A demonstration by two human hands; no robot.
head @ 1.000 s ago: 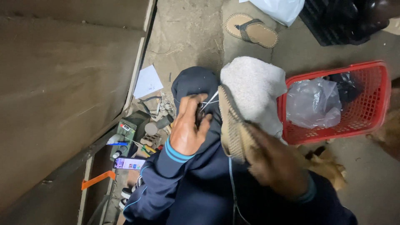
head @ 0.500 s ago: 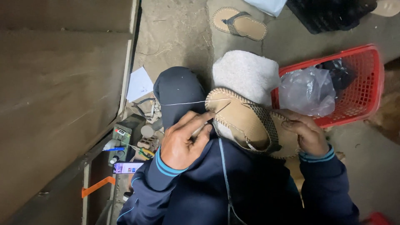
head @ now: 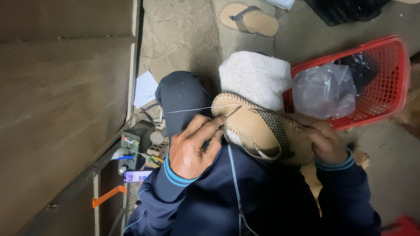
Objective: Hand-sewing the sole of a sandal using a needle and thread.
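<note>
Two hands on tan sandal (head: 262, 131), left hand (head: 192, 148) pinching needle (head: 232, 112), right hand (head: 323, 142) gripping heel.

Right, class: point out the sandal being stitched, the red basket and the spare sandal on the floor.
stitched sandal (head: 258, 126), head view, on its tan insole.
red basket (head: 385, 78), head view, on its mesh wall.
spare sandal (head: 258, 21), head view, on its footbed.

Tan sandal (head: 262, 131) with black woven strap, red basket (head: 385, 83), white fleece (head: 256, 76)
</note>
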